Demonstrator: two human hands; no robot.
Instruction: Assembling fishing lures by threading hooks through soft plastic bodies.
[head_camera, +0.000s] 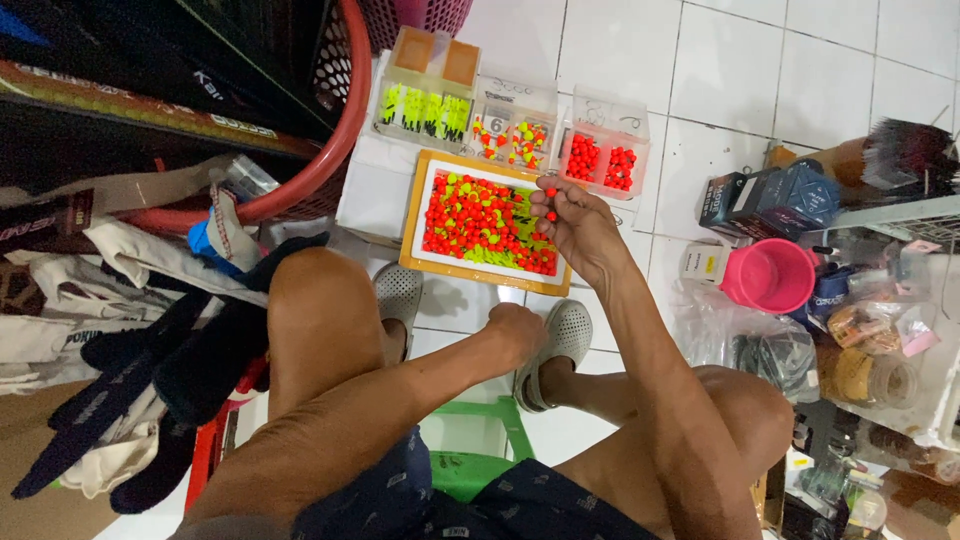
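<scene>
A shallow tray (420, 205) with a yellow rim lies on the white tile floor, full of small red and yellow-green float beads. My right hand (575, 225) hovers over its far right corner, fingertips pinched on a red bead (550, 191). My left hand (520, 335) rests as a loose fist below the tray, near my grey perforated shoes; nothing shows in it. Beyond the tray stand three clear boxes: one with yellow-green and black floats (425, 105), one with mixed beads (512, 135), one with red beads (603, 160).
A red basket (345, 140) and a heap of cloth and dark gloves (150, 340) crowd the left. On the right stand a pink cup (775, 275), dark boxes (770, 200) and bagged items. I sit on a green stool (480, 440).
</scene>
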